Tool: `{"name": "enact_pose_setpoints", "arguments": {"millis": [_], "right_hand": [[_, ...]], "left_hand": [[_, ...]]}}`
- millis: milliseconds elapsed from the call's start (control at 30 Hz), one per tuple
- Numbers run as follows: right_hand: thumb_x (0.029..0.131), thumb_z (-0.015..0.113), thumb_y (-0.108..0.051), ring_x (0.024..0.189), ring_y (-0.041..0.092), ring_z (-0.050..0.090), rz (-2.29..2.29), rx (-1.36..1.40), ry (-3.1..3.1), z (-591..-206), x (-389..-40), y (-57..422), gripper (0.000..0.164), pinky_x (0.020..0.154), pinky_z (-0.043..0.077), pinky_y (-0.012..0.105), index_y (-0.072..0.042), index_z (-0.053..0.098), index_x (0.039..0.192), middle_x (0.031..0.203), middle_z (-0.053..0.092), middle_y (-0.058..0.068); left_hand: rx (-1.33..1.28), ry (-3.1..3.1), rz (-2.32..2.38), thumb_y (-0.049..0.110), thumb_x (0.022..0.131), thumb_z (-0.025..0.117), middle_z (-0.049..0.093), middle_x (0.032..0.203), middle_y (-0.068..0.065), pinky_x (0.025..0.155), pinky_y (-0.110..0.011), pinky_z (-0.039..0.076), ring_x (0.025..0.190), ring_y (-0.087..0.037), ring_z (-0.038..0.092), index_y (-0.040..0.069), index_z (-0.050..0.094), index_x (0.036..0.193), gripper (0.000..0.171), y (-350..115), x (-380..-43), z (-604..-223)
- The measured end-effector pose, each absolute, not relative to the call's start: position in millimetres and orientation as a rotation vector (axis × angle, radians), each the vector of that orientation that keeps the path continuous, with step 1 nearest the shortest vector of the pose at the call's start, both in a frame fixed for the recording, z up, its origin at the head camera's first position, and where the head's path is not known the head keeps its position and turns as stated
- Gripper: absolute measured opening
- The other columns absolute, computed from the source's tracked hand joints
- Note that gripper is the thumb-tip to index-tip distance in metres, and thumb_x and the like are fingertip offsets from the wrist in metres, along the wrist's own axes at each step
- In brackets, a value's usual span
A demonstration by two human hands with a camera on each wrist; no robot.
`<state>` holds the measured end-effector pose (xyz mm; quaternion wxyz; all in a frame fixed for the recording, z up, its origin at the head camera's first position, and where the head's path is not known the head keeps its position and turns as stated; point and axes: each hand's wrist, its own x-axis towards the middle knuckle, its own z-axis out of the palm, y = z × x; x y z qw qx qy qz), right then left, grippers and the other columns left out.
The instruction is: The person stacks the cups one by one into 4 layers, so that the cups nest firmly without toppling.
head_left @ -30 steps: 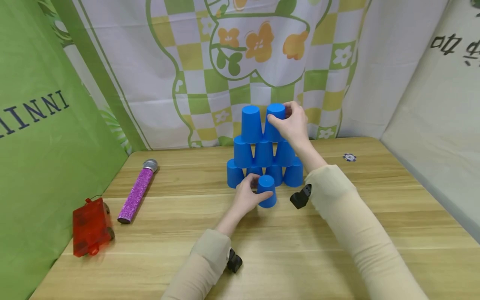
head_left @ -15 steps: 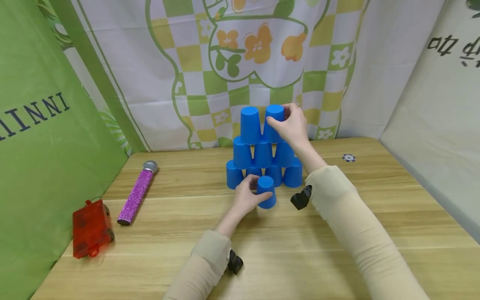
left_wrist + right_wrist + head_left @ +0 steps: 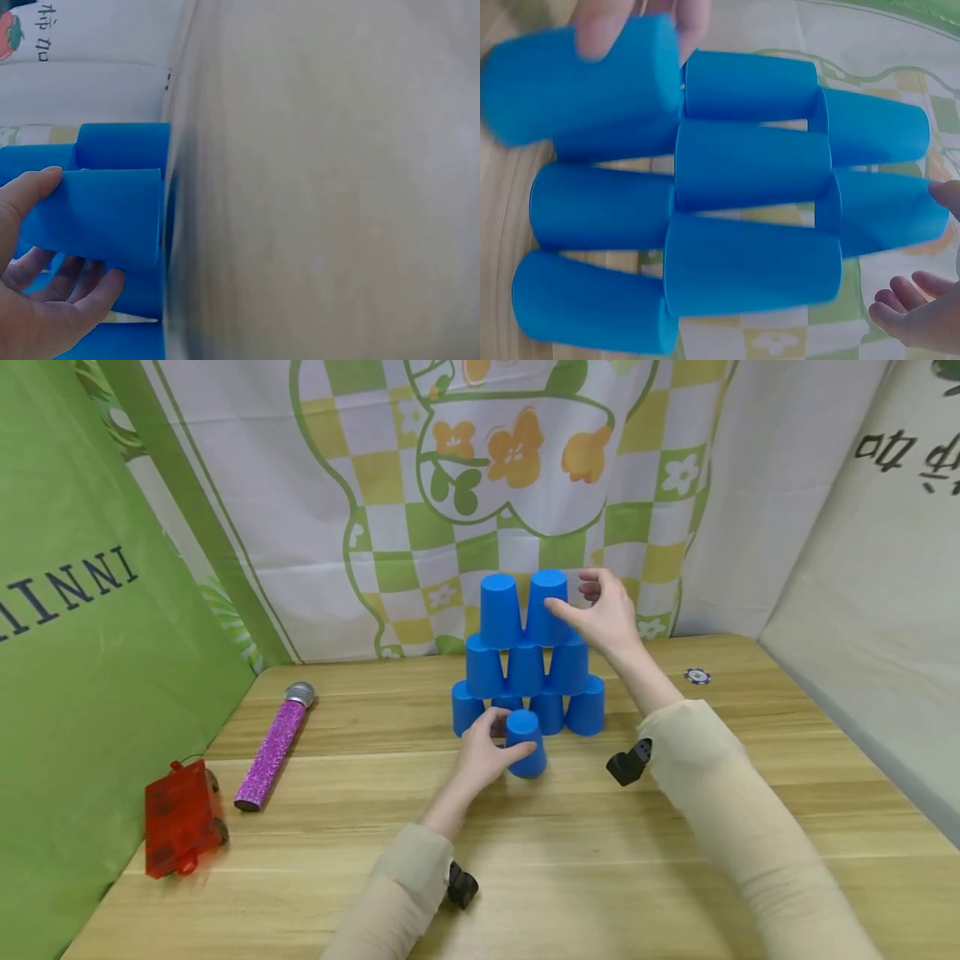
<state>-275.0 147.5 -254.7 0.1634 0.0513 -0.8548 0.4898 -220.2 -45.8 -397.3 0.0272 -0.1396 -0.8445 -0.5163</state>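
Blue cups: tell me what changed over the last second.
The right hand let go of the top right cup and opened, drawing slightly right; its thumb still seems to touch it. The left hand keeps gripping the loose cup, nudged slightly left. The pyramid stayed put.

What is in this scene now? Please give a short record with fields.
left hand: grips a loose blue cup on the table
right hand: fingers spread beside the top right cup, thumb touching it
pyramid: inverted blue cups, rows of four, three, two
left side: microphone, red toy
far right: chip
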Motion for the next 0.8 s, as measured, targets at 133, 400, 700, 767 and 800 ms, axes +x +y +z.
{"name": "enact_pose_setpoints", "arguments": {"millis": [133,400,700,767,800], "right_hand": [[0.084,0.069,-0.037,0.127,0.034,0.043,1.417,0.173,-2.445,-253.5,-271.8,167.9,0.072,0.107,0.037,0.047,-0.003,0.037,0.139,0.137,0.046,0.020],[0.085,0.065,-0.043,0.126,0.037,0.043,1.451,0.129,-2.512,-267.0,-263.4,209.1,0.076,0.107,0.037,0.048,0.000,0.034,0.140,0.138,0.043,0.024],[0.089,0.059,-0.046,0.132,0.042,0.036,1.467,0.205,-2.786,-310.2,-263.4,242.4,0.084,0.106,0.035,0.055,0.001,0.021,0.147,0.144,0.036,0.027],[0.089,0.060,-0.043,0.132,0.044,0.035,1.479,0.234,-2.826,-322.6,-263.6,244.7,0.084,0.106,0.035,0.056,0.002,0.019,0.147,0.144,0.035,0.028],[0.090,0.060,-0.042,0.132,0.044,0.035,1.480,0.247,-2.843,-328.8,-263.7,245.3,0.083,0.106,0.035,0.056,0.002,0.019,0.147,0.144,0.035,0.028]], "left_hand": [[-0.409,-2.586,-1.614,0.025,0.080,0.075,0.060,0.117,-0.013,0.091,-0.043,0.052,0.105,-0.028,0.059,0.006,0.054,0.120,0.050,-54.0,-218.6,-388.1],[-0.394,-2.507,-1.681,0.021,0.080,0.075,0.060,0.120,-0.015,0.094,-0.048,0.050,0.108,-0.031,0.059,0.006,0.054,0.121,0.048,-74.2,-212.9,-359.8],[-0.399,-2.430,-1.697,0.018,0.080,0.075,0.059,0.122,-0.016,0.096,-0.047,0.049,0.113,-0.033,0.059,0.003,0.053,0.123,0.051,-91.5,-208.3,-317.8],[-0.416,-2.411,-1.702,0.017,0.080,0.075,0.058,0.122,-0.017,0.096,-0.047,0.049,0.113,-0.034,0.059,0.003,0.052,0.124,0.051,-93.3,-207.8,-307.9],[-0.423,-2.404,-1.700,0.017,0.081,0.074,0.058,0.122,-0.017,0.097,-0.048,0.049,0.113,-0.034,0.058,0.003,0.052,0.125,0.051,-93.9,-207.7,-303.1]]}}
